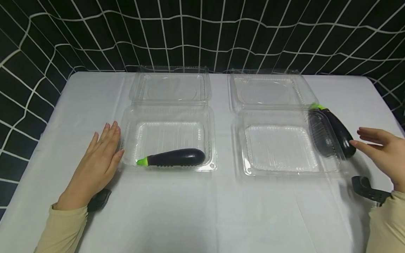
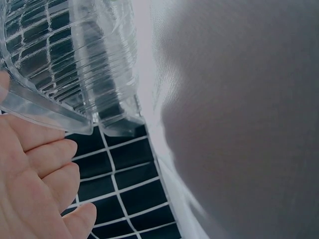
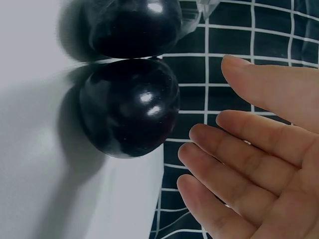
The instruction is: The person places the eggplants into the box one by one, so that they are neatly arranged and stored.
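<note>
My left hand (image 1: 96,163), fingers straight, is beside the left clear plastic container (image 1: 209,133); whether it touches the wall I cannot tell. In the left wrist view, the fingers lie close to the container's ribbed wall (image 2: 94,64). Inside that container, near its front wall, lies a dark eggplant (image 1: 177,157) with a green stem end. My right hand (image 1: 381,149), fingers extended, is just right of another eggplant (image 1: 340,131), which leans along the right container's outer side. The right wrist view shows a gap between hand (image 3: 259,174) and eggplant (image 3: 129,107).
The right clear container (image 1: 278,172) has its lid (image 1: 265,89) folded back, as does the left one (image 1: 172,86). A dark eggplant-like shape (image 1: 320,131) shows through its right wall, possibly a reflection. White cloth (image 1: 190,214) covers the table; a black, white-gridded curtain (image 1: 190,35) hangs behind.
</note>
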A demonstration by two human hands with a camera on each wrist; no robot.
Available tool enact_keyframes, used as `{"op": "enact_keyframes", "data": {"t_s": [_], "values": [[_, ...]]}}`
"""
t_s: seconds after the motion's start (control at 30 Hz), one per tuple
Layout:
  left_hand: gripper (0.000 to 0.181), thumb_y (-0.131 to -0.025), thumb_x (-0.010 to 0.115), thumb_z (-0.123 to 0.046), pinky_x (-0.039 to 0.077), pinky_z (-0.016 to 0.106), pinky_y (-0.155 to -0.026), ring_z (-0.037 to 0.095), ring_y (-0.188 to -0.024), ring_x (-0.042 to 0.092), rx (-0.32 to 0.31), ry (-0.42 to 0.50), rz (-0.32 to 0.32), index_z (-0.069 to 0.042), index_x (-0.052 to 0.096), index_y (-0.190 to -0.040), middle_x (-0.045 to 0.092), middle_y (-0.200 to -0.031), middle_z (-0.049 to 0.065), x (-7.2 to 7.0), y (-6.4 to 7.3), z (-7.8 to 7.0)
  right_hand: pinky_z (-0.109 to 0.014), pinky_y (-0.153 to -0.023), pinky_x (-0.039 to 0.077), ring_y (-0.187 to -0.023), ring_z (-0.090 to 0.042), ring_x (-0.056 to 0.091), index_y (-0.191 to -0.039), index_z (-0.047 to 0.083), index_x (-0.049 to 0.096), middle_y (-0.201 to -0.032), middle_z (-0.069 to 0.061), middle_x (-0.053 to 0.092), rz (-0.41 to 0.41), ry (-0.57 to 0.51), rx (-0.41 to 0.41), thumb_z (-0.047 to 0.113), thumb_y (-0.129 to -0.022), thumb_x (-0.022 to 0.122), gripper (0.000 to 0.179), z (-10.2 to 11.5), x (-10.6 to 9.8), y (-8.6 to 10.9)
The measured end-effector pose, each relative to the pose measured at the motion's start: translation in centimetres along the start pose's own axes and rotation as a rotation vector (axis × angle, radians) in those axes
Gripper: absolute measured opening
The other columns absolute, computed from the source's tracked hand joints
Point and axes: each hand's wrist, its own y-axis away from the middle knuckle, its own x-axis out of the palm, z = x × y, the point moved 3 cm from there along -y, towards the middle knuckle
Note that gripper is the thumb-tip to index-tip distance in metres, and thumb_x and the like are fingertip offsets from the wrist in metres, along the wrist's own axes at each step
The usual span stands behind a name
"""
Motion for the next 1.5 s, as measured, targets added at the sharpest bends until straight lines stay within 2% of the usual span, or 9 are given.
{"op": "enact_keyframes", "data": {"t_s": [0.17, 0.33, 0.37, 0.43, 0.6, 0.67, 0.73, 0.87, 1.5], "values": [[0.058, -0.1, 0.044, -0.023, 0.007, 0.045, -0.115, 0.028, -0.142, 0.015, 0.0, -0.002, -0.004, 0.01, 0.026, -0.144, 0.025, -0.15, 0.022, 0.0, 0.1, 0.0, -0.004, -0.074, 0.042, -0.094, 0.016, 0.045, -0.14, 0.007, 0.046, -0.132, -0.023, 0.052, 0.056, 0.068, 0.077, 0.037, -0.088, 0.066, 0.063, 3.3, -0.4, 0.7], [0.058, -0.1, 0.045, -0.023, 0.007, 0.044, -0.115, 0.027, -0.142, 0.014, -0.003, 0.001, -0.005, 0.009, 0.026, -0.144, 0.025, -0.15, 0.022, -0.1, 0.0, 0.0, -0.036, -0.078, 0.054, -0.101, -0.021, 0.062, -0.138, -0.001, 0.046, -0.129, -0.027, 0.052, 0.102, 0.058, 0.118, 0.035, -0.089, 0.065, 0.064, 7.1, -1.0, 1.5], [0.058, -0.1, 0.045, -0.023, 0.007, 0.044, -0.115, 0.027, -0.142, 0.014, -0.002, 0.0, -0.005, 0.009, 0.026, -0.144, 0.025, -0.15, 0.022, -0.1, 0.0, 0.0, -0.027, -0.072, 0.054, -0.093, -0.007, 0.062, -0.137, 0.0, 0.047, -0.126, -0.025, 0.054, 0.096, 0.083, 0.117, 0.038, -0.088, 0.066, 0.064, 6.8, -0.9, 1.4], [0.057, -0.1, 0.044, -0.024, 0.007, 0.044, -0.115, 0.028, -0.142, 0.015, -0.001, -0.002, -0.006, 0.01, 0.026, -0.143, 0.025, -0.15, 0.022, -0.1, -0.1, 0.0, -0.016, -0.064, 0.05, -0.084, 0.0, 0.059, -0.136, 0.001, 0.049, -0.122, -0.026, 0.057, 0.095, 0.097, 0.105, 0.041, -0.086, 0.067, 0.066, 5.8, -0.7, 1.0], [0.057, -0.101, 0.041, -0.026, 0.007, 0.044, -0.115, 0.028, -0.142, 0.015, 0.006, -0.002, -0.009, 0.01, 0.026, -0.144, 0.025, -0.15, 0.022, -0.1, -0.2, 0.0, -0.006, -0.055, 0.037, -0.093, -0.022, 0.062, -0.137, 0.001, 0.048, -0.12, -0.03, 0.057, 0.109, 0.114, 0.082, 0.047, -0.084, 0.067, 0.072, 2.5, 0.3, 0.1], [0.057, -0.101, 0.041, -0.026, 0.008, 0.045, -0.115, 0.028, -0.142, 0.015, 0.009, -0.002, -0.009, 0.009, 0.026, -0.144, 0.025, -0.15, 0.022, -0.1, -0.2, -0.1, -0.016, -0.061, 0.047, -0.1, -0.04, 0.059, -0.138, 0.003, 0.047, -0.122, -0.03, 0.056, 0.112, 0.123, 0.084, 0.048, -0.084, 0.066, 0.074, 1.9, 0.6, 0.1], [0.057, -0.101, 0.041, -0.026, 0.008, 0.045, -0.115, 0.028, -0.142, 0.015, 0.011, -0.001, -0.008, 0.01, 0.026, -0.144, 0.025, -0.15, 0.022, 0.0, -0.2, -0.1, -0.033, -0.076, 0.051, -0.105, -0.044, 0.056, -0.139, 0.003, 0.045, -0.124, -0.03, 0.055, 0.113, 0.137, 0.093, 0.05, -0.084, 0.065, 0.076, 1.6, 0.8, 0.1], [0.057, -0.101, 0.042, -0.025, 0.007, 0.045, -0.115, 0.028, -0.142, 0.014, 0.009, 0.0, -0.002, 0.01, 0.026, -0.143, 0.025, -0.15, 0.023, 0.0, -0.2, -0.1, -0.065, -0.092, 0.032, -0.113, -0.053, 0.046, -0.142, 0.0, 0.039, -0.131, -0.03, 0.048, 0.122, 0.158, 0.114, 0.052, -0.084, 0.063, 0.08, 1.6, 1.0, 0.3], [0.057, -0.102, 0.041, -0.026, 0.007, 0.045, -0.115, 0.028, -0.142, 0.015, -0.002, 0.011, 0.005, 0.008, 0.025, -0.144, 0.025, -0.15, 0.022, 0.0, 0.0, -0.2, -0.067, -0.09, 0.029, -0.11, -0.053, 0.047, -0.137, -0.008, 0.041, -0.126, -0.036, 0.048, 0.167, 0.145, 0.135, 0.053, -0.086, 0.058, 0.082, 3.3, 1.1, 0.7]]}}
